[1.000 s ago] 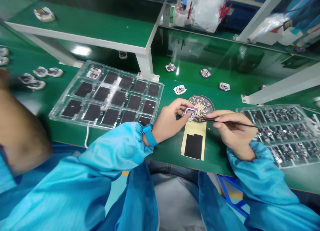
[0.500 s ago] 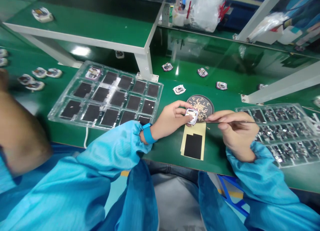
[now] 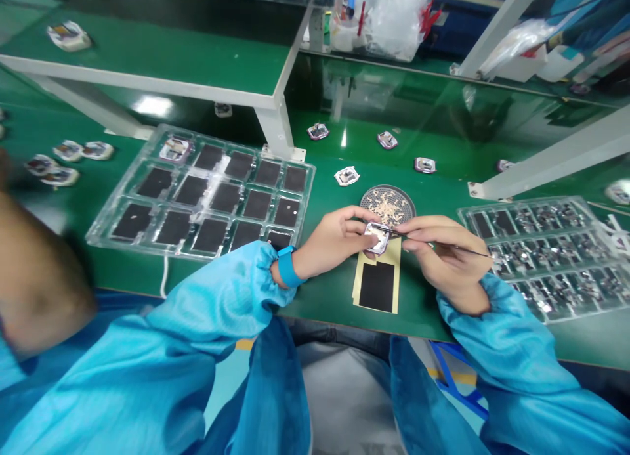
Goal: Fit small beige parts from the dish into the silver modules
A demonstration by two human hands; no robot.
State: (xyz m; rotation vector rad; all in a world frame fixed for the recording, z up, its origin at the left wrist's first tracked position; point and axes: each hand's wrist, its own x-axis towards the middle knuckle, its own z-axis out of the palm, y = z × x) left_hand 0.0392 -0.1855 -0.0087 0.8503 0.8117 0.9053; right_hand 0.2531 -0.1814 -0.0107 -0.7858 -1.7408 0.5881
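My left hand [image 3: 339,239] is closed around the edges of a small rounded-square electronic case [image 3: 377,238], white with a purplish rim and parts inside. My right hand [image 3: 445,253] grips thin dark tweezers [image 3: 398,232], whose tips lie over the upper part of the case. Just behind the case is a round grey mesh dish [image 3: 406,204] with many tiny beige pieces. Below it, yellow backing paper [image 3: 357,296] with a black rectangle [image 3: 377,287] lies on the green table.
At left stands a clear tray [image 3: 104,235] of black-lined pockets, one holding a case. Another clear tray [image 3: 544,318] with metallic parts is at right. Loose cases [image 3: 347,176] lie behind the dish. White shelf legs [image 3: 275,128] rise from the table. A co-worker's arm [image 3: 44,264] is at far left.
The tweezers have moved from beside the case's lower right edge to over its upper part, and my right hand has come nearer to my left. The whole view has shifted slightly.
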